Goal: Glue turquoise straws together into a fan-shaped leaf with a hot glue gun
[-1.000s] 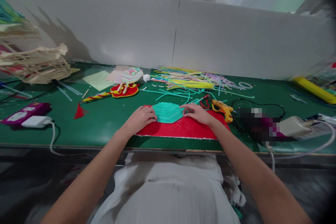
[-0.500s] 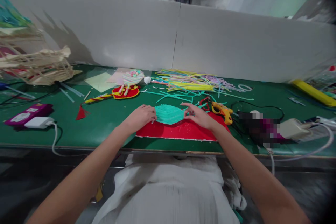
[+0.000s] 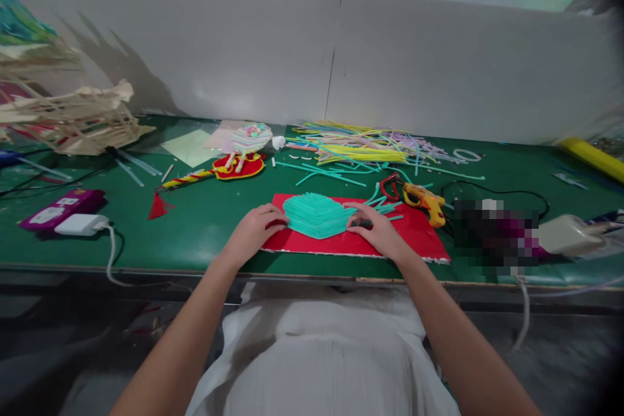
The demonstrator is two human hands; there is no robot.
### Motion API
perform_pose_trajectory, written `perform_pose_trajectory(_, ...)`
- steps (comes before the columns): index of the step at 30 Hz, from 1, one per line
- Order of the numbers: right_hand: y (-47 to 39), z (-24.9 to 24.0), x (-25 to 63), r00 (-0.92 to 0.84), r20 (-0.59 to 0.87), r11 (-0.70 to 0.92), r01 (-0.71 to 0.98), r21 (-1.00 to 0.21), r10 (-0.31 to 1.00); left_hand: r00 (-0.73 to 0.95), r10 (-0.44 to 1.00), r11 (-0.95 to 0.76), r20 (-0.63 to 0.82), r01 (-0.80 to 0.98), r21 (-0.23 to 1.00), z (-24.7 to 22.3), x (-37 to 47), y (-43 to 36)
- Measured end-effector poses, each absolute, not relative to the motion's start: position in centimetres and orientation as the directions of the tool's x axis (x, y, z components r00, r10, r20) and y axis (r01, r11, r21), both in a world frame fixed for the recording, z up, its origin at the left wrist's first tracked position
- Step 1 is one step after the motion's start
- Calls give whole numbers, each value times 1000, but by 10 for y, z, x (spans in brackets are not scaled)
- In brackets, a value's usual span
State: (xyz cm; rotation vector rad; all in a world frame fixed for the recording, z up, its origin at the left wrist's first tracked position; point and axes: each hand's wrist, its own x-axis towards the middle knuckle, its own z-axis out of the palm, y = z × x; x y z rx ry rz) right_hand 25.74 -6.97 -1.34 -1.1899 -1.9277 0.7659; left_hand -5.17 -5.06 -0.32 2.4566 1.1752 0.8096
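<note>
A turquoise leaf-shaped panel of pipe cleaners (image 3: 319, 216), laid side by side in V-shaped rows, rests on a red board (image 3: 419, 240) before me. At its left tip my left hand (image 3: 258, 227) grips the edge between thumb and fingers. My right hand (image 3: 373, 227) pinches the opposite edge with thumb and index finger. Just beyond that hand, loose turquoise pipe cleaners (image 3: 390, 207) stick out over the board. Near them lie red-handled pliers (image 3: 390, 187) and a yellow glue gun (image 3: 426, 203).
Behind the board is a pile of coloured pipe cleaners (image 3: 361, 155). A red fan (image 3: 238, 168) with a twisted handle and tassel lies back left. On the left are a purple power strip (image 3: 63, 210) and a wooden stick model (image 3: 73, 120). A white partition (image 3: 219, 45) borders the green table (image 3: 185, 247).
The panel faces me more fully, with more of the red board's back edge showing. My right index finger, stretched out before, has curled down onto the panel's edge. The view has shifted slightly.
</note>
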Motion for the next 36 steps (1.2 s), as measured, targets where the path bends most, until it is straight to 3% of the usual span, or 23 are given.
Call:
perform_pose_trajectory(4, -70, -12, 257, -281, 268, 375, 467, -801, 922, 441, 821, -571, 363, 600, 561, -9, -52, -50)
perform_pose_trajectory(12, -71, -11, 258, -289, 262, 375, 464, -803, 921, 408, 840, -542, 359, 592, 596, -17, -48, -43)
perform_pose_trajectory(36, -73, -5, 257, -287, 232, 346, 459, -818, 929, 435, 794, -607, 424, 546, 577, -17, -50, -47)
